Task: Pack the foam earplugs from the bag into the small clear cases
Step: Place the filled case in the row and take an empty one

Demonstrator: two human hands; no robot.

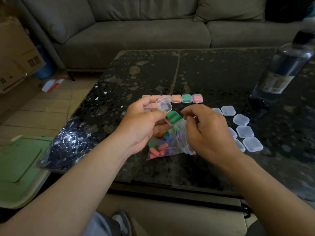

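Foam earplugs (173,117), two green ones, lie side by side in the small clear case (164,105) that the left hand (144,121) holds above the bag (170,147). Its fingers are curled round the case's base, and the hinged lid stands open. The right hand (209,132) hovers just beside the case. Its fingers are bent close together, perhaps pinching the bag's mouth, but I cannot tell. The bag, holding mixed coloured plugs, lies on the bench (213,74). A row of filled cases (187,98) sits beyond it, and empty cases (245,131) lie to the right.

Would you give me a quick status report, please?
Left hand holds open case, two green earplugs inside. Right hand beside it, grip unclear. Bag beneath; nothing blocking.
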